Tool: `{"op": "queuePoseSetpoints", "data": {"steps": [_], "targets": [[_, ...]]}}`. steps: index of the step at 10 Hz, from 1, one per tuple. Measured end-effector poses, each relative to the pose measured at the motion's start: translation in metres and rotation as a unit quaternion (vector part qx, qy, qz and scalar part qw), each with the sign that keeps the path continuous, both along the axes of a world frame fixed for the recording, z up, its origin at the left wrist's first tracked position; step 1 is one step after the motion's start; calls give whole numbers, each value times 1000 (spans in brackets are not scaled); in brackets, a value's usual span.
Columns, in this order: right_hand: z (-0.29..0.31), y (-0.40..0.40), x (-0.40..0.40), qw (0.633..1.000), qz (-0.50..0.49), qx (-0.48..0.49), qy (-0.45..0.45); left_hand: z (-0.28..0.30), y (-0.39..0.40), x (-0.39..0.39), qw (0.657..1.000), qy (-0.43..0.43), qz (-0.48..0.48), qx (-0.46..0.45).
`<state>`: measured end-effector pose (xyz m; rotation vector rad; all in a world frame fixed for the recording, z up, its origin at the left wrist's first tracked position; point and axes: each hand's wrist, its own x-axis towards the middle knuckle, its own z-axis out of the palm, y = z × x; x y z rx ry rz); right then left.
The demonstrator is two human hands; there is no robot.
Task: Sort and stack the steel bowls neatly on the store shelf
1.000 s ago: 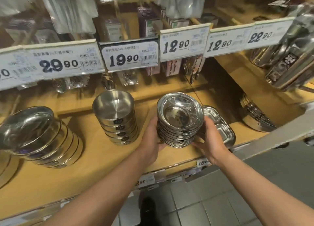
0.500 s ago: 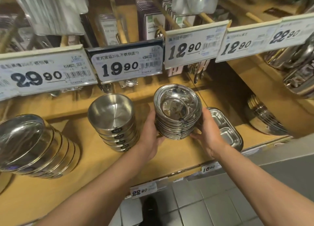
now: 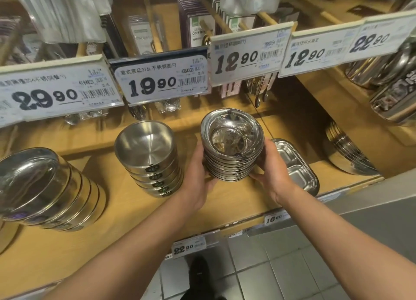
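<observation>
Lifted slightly rearward, the shallow bowl stack (image 3: pixel 231 148) sat between both hands, left hand (image 3: pixel 198 175) and right hand (image 3: pixel 273 166) gripping its sides, above the shelf (image 3: pixel 236 200) front edge.

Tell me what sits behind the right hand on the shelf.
A divided steel tray lies flat on the wooden shelf behind the right hand, which holds the stack of shallow bowls. Two compartments show; the hand covers the tray's left edge.
</observation>
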<state>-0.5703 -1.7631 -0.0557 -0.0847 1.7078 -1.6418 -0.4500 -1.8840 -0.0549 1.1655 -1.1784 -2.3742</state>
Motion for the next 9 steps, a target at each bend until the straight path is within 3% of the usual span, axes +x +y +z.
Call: {"op": "queuePoseSetpoints", "data": {"steps": [3,7,9], "targets": [[8,16,22,999,-20,44,6,13,7,16,999,-32,-10,-5],[41,34,40,995,-58,47,68,45,14,45,984,-99,-74,-132],[64,55,63,998,-1,35,60,70,31,97,983,-98,-11,-153]]}}
